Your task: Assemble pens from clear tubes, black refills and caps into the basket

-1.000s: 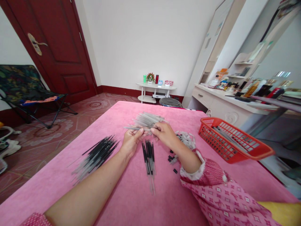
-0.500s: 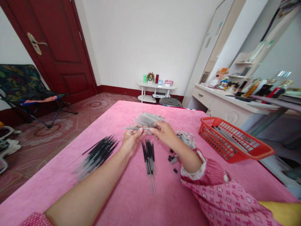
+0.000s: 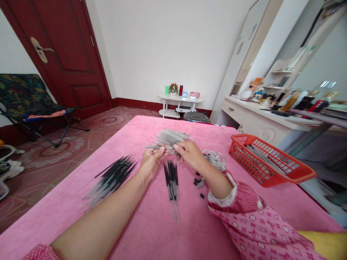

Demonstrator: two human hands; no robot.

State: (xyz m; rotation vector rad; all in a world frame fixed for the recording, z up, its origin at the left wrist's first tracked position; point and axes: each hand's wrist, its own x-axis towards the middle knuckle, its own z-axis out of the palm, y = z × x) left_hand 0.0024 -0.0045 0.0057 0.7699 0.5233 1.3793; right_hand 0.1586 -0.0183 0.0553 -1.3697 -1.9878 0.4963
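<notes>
My left hand (image 3: pixel 154 159) is closed on a thin grey translucent tube (image 3: pixel 148 147), like a pen refill, held roughly level. My right hand (image 3: pixel 187 151) pinches the tube's right end, which its fingers mostly hide. Just beyond both hands lies a heap of similar pale tubes (image 3: pixel 172 135). A small bundle of black-and-clear refills (image 3: pixel 171 180) lies on the pink cloth between my forearms. To the left of my left forearm is a larger pile of the same black refills (image 3: pixel 115 177).
Beside my right wrist are small clear pieces (image 3: pixel 216 159) and black plugs (image 3: pixel 202 196). A red plastic basket (image 3: pixel 271 178) holding grey sticks stands at the table's right edge. The pink cloth (image 3: pixel 143 231) covers the table. A folding chair (image 3: pixel 32 97) stands left.
My right fingers have shifted very slightly at the tube's right end. The left hand and the piles stay as they were.
</notes>
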